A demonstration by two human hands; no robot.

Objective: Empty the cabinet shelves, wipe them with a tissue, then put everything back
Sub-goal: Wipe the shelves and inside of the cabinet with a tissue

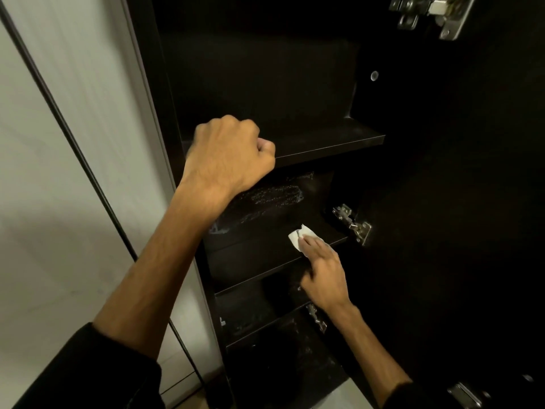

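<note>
A tall dark cabinet stands open with several bare shelves. My left hand [228, 154] is closed over the front left edge of the upper shelf [330, 143]. My right hand [323, 271] presses a small white tissue [298, 236] flat onto the right front part of the middle shelf [253, 246]. Pale dusty smears mark that shelf's surface behind the tissue. Two lower shelves [250, 314] sit below, also streaked with dust. Nothing stands on any shelf in view.
The open cabinet door [457, 202] hangs at the right, with metal hinges [352, 224] along its inner edge. A white wall [59, 172] with a thin black cable [73, 137] runs down the left side. Pale floor shows at the bottom.
</note>
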